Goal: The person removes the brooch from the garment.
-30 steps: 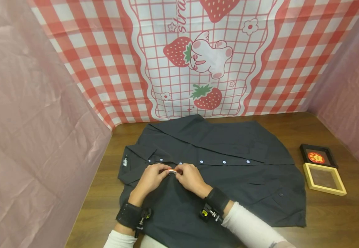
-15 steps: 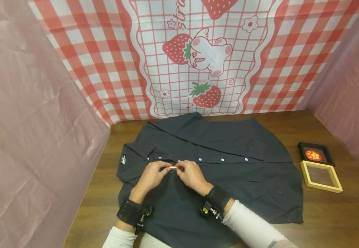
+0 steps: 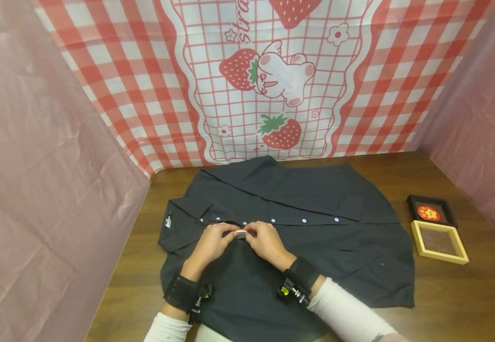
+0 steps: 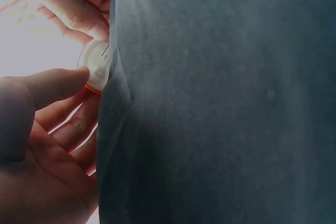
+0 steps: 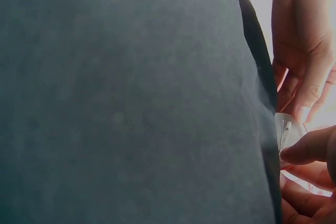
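Note:
A dark grey shirt [image 3: 316, 256] lies spread over the wooden table, with a row of pale buttons along its front. My left hand [image 3: 212, 242] and my right hand [image 3: 268, 242] meet over its chest, both pinching a round pin badge [image 3: 241, 234]. In the left wrist view the badge's white back [image 4: 95, 66] faces the camera between both thumbs, right at the lifted shirt fabric [image 4: 210, 77]. A thin metal pin [image 5: 283, 132] shows on that back in the right wrist view, its end close to the cloth edge. The fabric covers part of the badge.
At the right of the table lie a black frame [image 3: 447, 216] with a red-and-yellow round badge [image 3: 428, 213] in it and a yellow frame [image 3: 420, 249] with a see-through middle. A checked strawberry cloth [image 3: 281, 61] hangs behind, with pink drapes [image 3: 59, 190] at the sides.
Both hands stay at the same spot on the shirt. The badge has tilted a little between the fingers, so more of its back shows in the head view.

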Action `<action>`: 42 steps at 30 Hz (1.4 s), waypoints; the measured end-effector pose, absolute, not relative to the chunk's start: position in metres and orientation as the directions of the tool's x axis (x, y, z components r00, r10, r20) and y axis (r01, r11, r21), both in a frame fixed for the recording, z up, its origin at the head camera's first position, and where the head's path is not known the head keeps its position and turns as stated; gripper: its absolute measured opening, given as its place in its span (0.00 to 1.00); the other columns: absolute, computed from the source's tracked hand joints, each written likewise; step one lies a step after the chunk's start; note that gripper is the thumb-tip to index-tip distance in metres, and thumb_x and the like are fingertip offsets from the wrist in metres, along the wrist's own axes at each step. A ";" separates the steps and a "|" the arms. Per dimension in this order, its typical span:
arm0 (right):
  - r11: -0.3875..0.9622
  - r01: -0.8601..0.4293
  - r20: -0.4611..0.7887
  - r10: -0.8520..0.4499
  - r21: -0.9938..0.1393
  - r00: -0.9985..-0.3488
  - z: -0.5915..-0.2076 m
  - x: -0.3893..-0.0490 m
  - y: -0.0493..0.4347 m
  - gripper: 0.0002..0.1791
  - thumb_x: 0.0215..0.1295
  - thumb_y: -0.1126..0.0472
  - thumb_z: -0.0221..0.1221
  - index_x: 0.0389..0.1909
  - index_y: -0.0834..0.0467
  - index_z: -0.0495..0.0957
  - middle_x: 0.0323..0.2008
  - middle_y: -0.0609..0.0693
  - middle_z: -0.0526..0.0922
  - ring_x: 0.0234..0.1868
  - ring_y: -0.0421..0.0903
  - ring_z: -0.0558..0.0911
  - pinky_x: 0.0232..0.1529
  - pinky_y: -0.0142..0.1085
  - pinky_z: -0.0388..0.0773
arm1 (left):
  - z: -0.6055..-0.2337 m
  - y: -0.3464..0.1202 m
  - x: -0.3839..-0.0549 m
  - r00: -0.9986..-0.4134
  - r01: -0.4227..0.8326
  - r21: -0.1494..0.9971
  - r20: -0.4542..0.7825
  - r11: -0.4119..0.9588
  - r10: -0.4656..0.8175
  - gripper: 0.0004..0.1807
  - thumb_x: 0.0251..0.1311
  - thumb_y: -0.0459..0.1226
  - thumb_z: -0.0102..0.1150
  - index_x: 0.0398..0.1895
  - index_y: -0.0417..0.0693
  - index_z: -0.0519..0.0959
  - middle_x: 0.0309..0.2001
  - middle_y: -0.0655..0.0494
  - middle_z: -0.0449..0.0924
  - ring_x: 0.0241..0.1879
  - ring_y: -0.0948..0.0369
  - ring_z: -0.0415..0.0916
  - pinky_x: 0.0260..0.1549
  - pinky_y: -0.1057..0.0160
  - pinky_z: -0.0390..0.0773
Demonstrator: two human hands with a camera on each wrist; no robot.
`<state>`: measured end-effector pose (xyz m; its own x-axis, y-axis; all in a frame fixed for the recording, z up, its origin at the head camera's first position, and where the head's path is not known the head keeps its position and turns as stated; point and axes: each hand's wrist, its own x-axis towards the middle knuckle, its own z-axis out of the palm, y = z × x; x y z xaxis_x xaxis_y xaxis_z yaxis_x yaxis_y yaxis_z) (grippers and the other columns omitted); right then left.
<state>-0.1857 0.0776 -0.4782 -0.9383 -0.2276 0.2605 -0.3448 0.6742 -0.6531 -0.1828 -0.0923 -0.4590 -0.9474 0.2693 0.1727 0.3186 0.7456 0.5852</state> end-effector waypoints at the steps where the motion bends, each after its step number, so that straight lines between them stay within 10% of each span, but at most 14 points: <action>1: 0.672 -0.348 0.262 -0.230 -0.654 -0.937 -0.478 -0.186 0.078 0.05 0.56 0.66 0.63 0.31 0.56 0.86 0.24 0.46 0.80 0.25 0.38 0.74 0.28 0.31 0.70 | -0.459 -0.092 -0.183 -0.947 0.319 0.585 0.177 0.746 0.267 0.09 0.62 0.40 0.62 0.39 0.46 0.87 0.42 0.53 0.88 0.47 0.54 0.84 0.49 0.52 0.79; 42: 0.600 -0.327 0.225 -0.242 -0.730 -0.944 -0.466 -0.186 0.094 0.05 0.55 0.62 0.69 0.33 0.56 0.85 0.24 0.45 0.80 0.24 0.36 0.74 0.27 0.26 0.70 | -0.448 -0.085 -0.181 -0.948 0.312 0.679 0.178 0.665 0.262 0.08 0.62 0.38 0.62 0.41 0.47 0.87 0.41 0.53 0.88 0.44 0.57 0.84 0.45 0.55 0.81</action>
<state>-0.1861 0.0937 -0.4662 -0.9439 -0.2419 0.2247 -0.3275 0.5999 -0.7300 -0.1805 -0.0851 -0.4479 -0.9484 0.2621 0.1785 0.3115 0.6648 0.6790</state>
